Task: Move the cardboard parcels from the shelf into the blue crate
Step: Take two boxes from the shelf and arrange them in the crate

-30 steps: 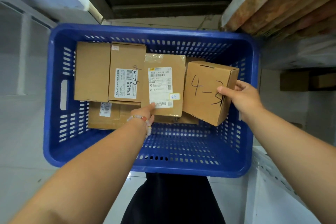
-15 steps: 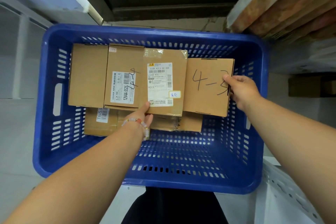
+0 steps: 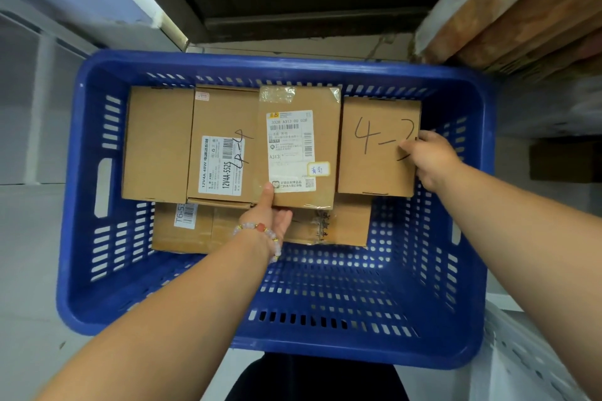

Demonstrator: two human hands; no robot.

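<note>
The blue crate [image 3: 84,270] holds several cardboard parcels. A row lies flat across its far half: a plain parcel [image 3: 158,143], one with a white label [image 3: 224,146], a taped parcel with a shipping label [image 3: 298,150], and a parcel marked "4-3" [image 3: 374,153]. More parcels [image 3: 195,231] lie underneath the row. My left hand [image 3: 270,216], with a bead bracelet, grips the near edge of the taped parcel, thumb on top. My right hand [image 3: 430,156] holds the right edge of the "4-3" parcel.
Brown cardboard boxes [image 3: 521,3] sit on a shelf at upper right, and a darker box [image 3: 563,159] lies lower at the right. A white perforated crate [image 3: 527,365] stands at bottom right. The near half of the blue crate's floor is bare.
The "4-3" parcel was tilted above the crate; my right hand has laid it flat at the right end of the row. My left hand has stayed on the taped parcel.
</note>
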